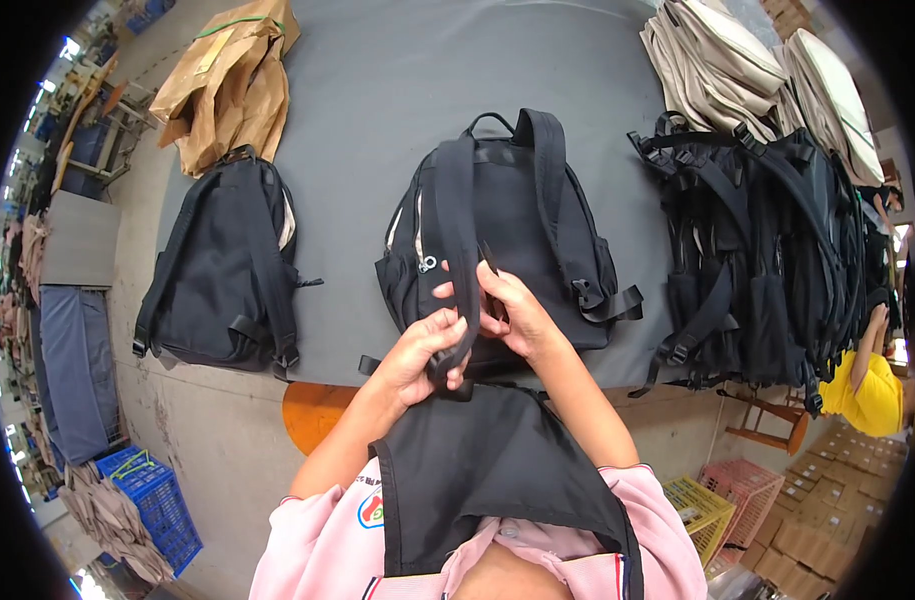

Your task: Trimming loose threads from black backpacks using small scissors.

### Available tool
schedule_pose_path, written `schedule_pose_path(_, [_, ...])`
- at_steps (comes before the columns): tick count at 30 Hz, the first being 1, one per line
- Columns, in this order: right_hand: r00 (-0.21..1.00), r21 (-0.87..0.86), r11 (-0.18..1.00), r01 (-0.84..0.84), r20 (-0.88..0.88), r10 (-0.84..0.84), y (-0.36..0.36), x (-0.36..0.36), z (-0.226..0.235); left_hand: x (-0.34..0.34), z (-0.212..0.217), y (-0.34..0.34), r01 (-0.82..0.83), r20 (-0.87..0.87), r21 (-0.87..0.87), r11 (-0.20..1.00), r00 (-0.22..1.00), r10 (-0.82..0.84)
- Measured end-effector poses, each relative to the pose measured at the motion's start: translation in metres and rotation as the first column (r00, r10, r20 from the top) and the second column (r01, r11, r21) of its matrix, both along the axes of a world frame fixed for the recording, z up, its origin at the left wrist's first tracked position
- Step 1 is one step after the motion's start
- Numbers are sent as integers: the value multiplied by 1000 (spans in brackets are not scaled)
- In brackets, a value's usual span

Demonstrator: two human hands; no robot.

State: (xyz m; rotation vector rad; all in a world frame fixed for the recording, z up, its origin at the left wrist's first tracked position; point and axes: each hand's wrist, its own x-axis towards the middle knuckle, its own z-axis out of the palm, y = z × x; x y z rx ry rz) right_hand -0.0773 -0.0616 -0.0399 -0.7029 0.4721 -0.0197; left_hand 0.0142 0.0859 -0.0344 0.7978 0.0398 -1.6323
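Note:
A black backpack (522, 215) lies straps-up on the dark grey table (377, 90), right in front of me. Its left shoulder strap (455, 230) runs down toward me. My left hand (422, 352) grips the lower end of that strap. My right hand (512, 312) pinches the strap webbing just beside it, fingers closed on it. The other shoulder strap (550, 170) lies flat on the pack, with a buckle near its lower end. A zipper pull shows at the pack's left side.
A second black backpack (227, 270) lies at the table's left edge, brown paper bags (232, 80) behind it. A pile of black backpacks (767, 260) fills the right side, beige bags (737, 60) beyond. Another person in yellow (867, 390) stands at right. Plastic crates sit on the floor.

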Motion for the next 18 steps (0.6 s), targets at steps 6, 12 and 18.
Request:
schedule_pose_path(6, [994,7,995,102,24,-103,7,10,2,-1,24,3,-12,346,177,984,937,-51])
schedule_pose_path(12, [886,-694,598,402,130,-445,14,12,30,-10,24,-10,119,945,-197,973,-242,221])
schedule_pose_path(18, [950,-230,923,309,20,-313,1,13,16,16,29,-30,304,896,-236,923,-300,328])
